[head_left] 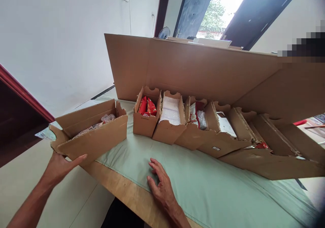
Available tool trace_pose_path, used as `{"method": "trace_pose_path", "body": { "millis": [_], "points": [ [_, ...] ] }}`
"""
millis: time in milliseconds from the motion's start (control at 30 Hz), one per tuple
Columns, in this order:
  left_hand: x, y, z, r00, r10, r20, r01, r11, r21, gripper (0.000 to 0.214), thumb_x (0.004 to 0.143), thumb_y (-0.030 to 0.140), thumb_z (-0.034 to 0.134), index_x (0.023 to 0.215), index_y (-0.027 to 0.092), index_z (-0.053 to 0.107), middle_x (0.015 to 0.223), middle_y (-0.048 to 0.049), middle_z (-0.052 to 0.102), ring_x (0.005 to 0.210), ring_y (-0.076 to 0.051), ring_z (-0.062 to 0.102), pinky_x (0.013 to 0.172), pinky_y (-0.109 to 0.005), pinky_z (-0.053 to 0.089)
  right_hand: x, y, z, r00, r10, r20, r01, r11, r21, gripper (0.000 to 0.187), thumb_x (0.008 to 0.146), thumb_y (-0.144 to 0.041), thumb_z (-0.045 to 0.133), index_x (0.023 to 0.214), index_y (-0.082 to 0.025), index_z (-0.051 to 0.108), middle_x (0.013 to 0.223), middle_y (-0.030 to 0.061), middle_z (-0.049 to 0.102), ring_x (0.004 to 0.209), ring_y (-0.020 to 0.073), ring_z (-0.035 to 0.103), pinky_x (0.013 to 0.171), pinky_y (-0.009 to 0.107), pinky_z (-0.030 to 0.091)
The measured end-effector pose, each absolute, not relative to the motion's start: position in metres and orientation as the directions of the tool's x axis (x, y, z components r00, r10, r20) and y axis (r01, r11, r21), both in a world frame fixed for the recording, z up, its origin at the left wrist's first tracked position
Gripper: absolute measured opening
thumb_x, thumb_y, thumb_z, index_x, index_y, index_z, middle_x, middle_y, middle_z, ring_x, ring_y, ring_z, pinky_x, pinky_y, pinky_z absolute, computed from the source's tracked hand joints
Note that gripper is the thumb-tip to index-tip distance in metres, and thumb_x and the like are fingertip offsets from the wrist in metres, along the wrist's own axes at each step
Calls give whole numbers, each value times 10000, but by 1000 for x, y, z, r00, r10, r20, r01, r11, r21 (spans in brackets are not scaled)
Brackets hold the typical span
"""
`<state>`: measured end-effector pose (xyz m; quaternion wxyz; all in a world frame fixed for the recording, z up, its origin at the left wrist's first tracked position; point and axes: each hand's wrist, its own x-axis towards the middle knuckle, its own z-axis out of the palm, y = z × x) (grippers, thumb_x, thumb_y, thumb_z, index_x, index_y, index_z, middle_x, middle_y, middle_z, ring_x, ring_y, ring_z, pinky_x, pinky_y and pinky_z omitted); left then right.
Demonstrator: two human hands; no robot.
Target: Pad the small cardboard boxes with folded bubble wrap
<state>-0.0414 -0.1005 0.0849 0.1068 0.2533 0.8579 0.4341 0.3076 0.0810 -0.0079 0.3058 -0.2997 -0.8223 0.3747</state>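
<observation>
My left hand (62, 165) grips the near end of a long open cardboard box (101, 138) at the table's left edge. Its thumb lies along the side, and its other fingers are partly hidden behind and under the box. Inside lie a clear plastic wrap (108, 118) and some printed packaging that I cannot make out. Above the green cloth (137, 160), close to the table's front edge, my right hand (161, 185) is open with its fingers apart and loosely curved, holding nothing.
A row of cardboard boxes stands at the back: one with red packets (151, 106), one with bubble-wrapped white items (170, 110), one with a bubble-wrapped piece (201, 119), others to the right. Behind them rises a large cardboard panel (193, 65). The wooden table edge (122, 185) runs in front.
</observation>
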Motion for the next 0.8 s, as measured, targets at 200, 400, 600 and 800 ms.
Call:
{"method": "trace_pose_path", "body": {
  "millis": [200,400,600,800],
  "points": [
    [-109,-104,93,-734,673,-88,215,353,911,797,618,761,783,1126,157,671,1026,8,754,1130,-322,646,1024,-452,515,301,86,-1,-652,716,250,271,527,-806,418,903,-289,611,1317,-286,671,1402,106,652,1286,307,630,1021,497,577],
    [-125,-68,80,-748,664,9,118,119,986,728,544,581,872,1113,161,702,1131,-100,767,1164,-350,649,1079,-480,484,227,104,49,-733,668,127,234,423,-875,670,886,-314,593,1537,-284,438,1478,116,577,1220,289,638,826,404,618],
    [-126,-21,83,-813,580,54,-4,-97,995,561,531,381,882,1010,135,728,1007,-79,782,1062,-305,676,995,-431,525,149,120,62,-783,608,135,94,329,-940,877,752,-246,637,1569,-259,320,1587,149,419,1124,257,642,659,310,535],
    [-145,64,89,-812,584,10,-85,-135,987,437,787,411,808,1101,124,707,1104,-85,730,1046,-288,677,910,-442,574,147,126,32,-711,696,97,61,199,-978,845,737,-220,657,1526,-233,354,1195,90,649,914,188,651,681,288,512]
  ]
}}
